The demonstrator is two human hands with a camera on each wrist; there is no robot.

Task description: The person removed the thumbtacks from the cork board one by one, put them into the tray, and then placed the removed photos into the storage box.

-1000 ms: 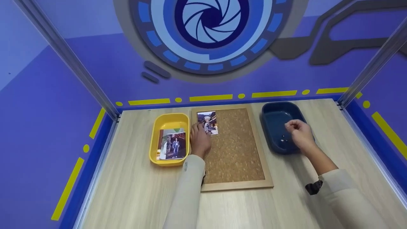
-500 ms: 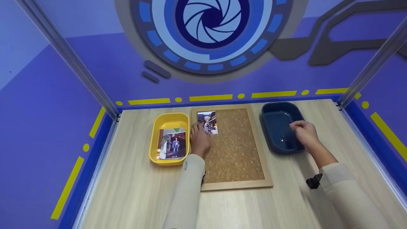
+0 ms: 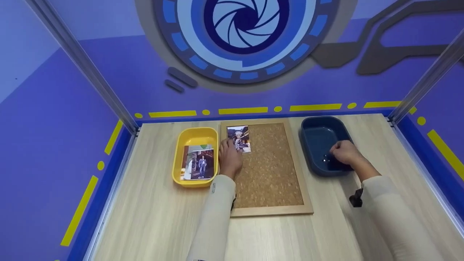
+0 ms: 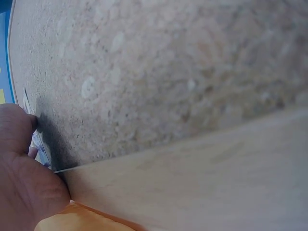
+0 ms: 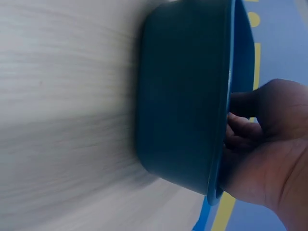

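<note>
In the head view, my left hand [image 3: 231,159] rests over the left edge of the corkboard [image 3: 270,174], its fingers and thumb on a photo [image 3: 239,139] at the board's upper left corner. Part of that photo lies under the hand; only a sliver shows in the left wrist view. My right hand [image 3: 347,153] reaches down into the dark blue tray [image 3: 312,145], beside several small shiny pieces [image 3: 325,158] on its floor. In the right wrist view the tray's rim hides the fingertips, so whether they hold anything does not show.
Left of the board stands a yellow tray [image 3: 177,159] holding several loose photos [image 3: 202,165]. Everything sits on a pale wooden table [image 3: 152,217]. Purple panels [image 3: 235,98] close off the back and both sides.
My right hand first draws slightly right above the blue tray, then dips lower into it. The left hand and the photo under it hold their place on the board.
</note>
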